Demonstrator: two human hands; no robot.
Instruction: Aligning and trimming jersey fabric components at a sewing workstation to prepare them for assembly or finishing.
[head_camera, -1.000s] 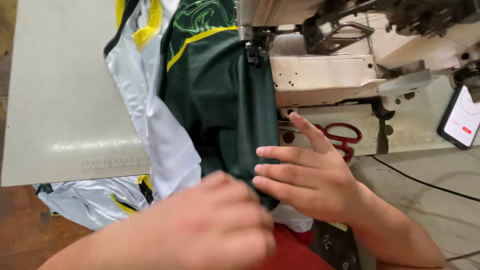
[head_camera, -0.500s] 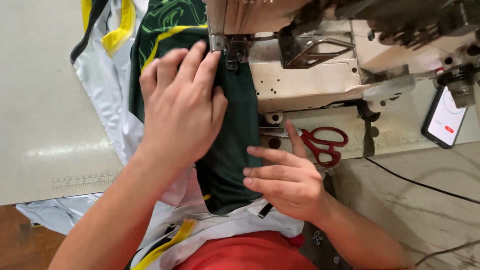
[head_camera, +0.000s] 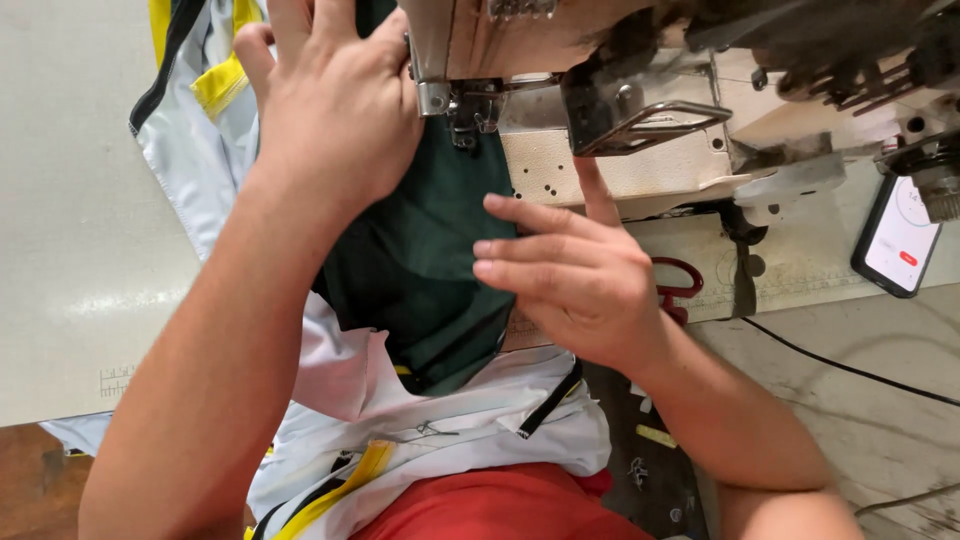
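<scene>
Pressing green fabric (head_camera: 420, 250) flat: left hand (head_camera: 335, 100) w/ fingers spread, beside needle (head_camera: 465, 125); right hand (head_camera: 575, 275) fingers together, touching fabric's right edge. Table (head_camera: 70, 200) lying open to the left.

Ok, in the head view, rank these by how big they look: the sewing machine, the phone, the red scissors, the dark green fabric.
1. sewing machine
2. dark green fabric
3. phone
4. red scissors, mostly hidden behind the right hand, so unsure.

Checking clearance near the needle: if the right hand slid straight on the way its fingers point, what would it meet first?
The right hand points left across the dark green fabric. Going straight on, its fingers would probably meet the left forearm first, with only green cloth between; depth is unclear.
</scene>
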